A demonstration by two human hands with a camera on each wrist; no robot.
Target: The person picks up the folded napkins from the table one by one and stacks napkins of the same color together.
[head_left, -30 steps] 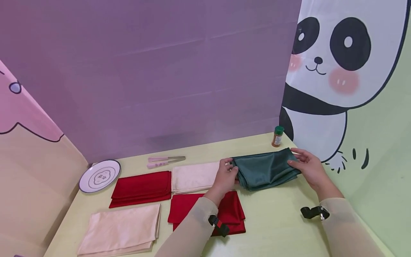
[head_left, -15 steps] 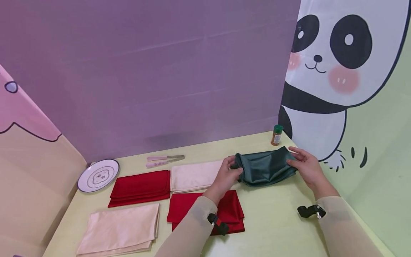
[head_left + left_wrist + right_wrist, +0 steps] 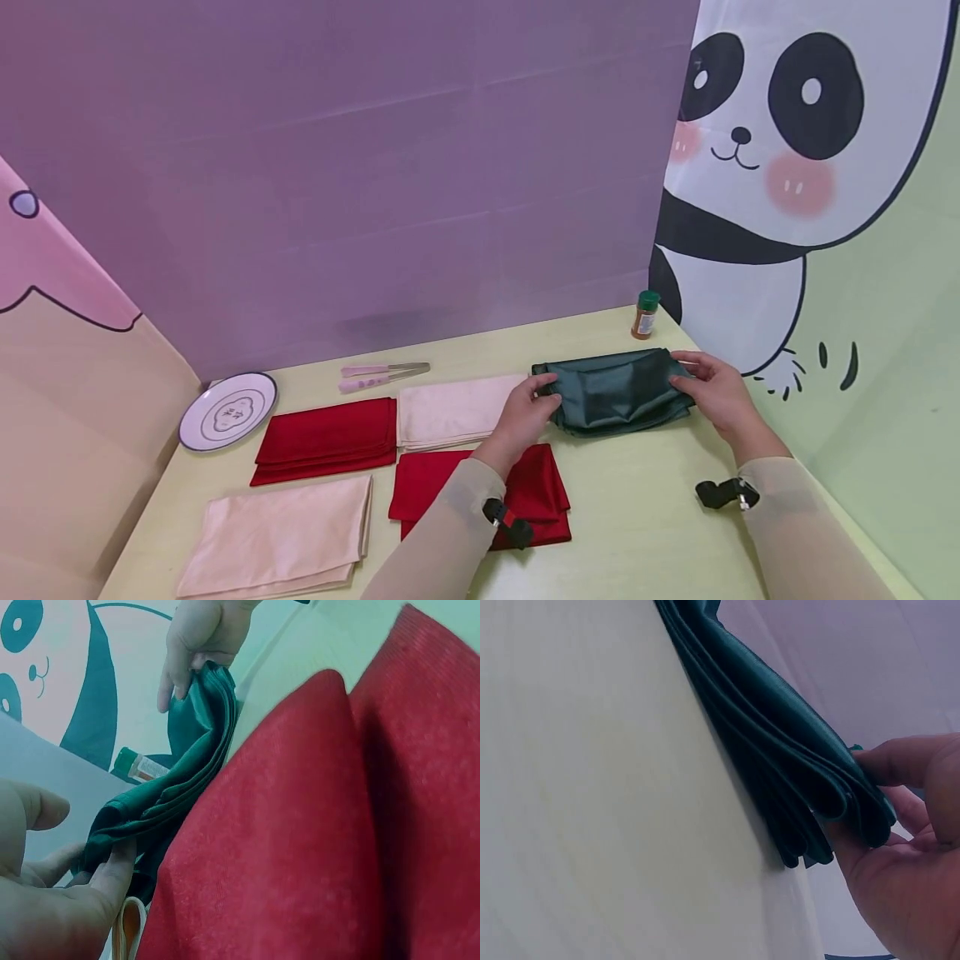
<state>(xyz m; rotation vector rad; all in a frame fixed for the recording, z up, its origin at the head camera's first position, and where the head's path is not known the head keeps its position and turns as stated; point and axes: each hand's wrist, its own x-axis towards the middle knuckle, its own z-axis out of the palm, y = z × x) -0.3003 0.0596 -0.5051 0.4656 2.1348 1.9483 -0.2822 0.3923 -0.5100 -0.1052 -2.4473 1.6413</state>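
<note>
Green cloth (image 3: 615,396), folded in layers, is held at far R of bench (image 3: 637,517). Its R end is pinched by R grip (image 3: 717,396), thumb vs. fingers, gap only as wide as the folds; L end is held by L grip (image 3: 522,411) likewise, one finger lifted clear. Contact w/ bench can't be told. Near red cloth (image 3: 536,492) is partly hidden by L sleeve (image 3: 453,521); white cloth's (image 3: 453,410) R end is partly blocked by L grip. Jar (image 3: 645,317) label, plate (image 3: 206,421) markings: unreadable.

A plate (image 3: 228,412) and tongs (image 3: 365,384) lie left of a jar (image 3: 645,316).
</note>
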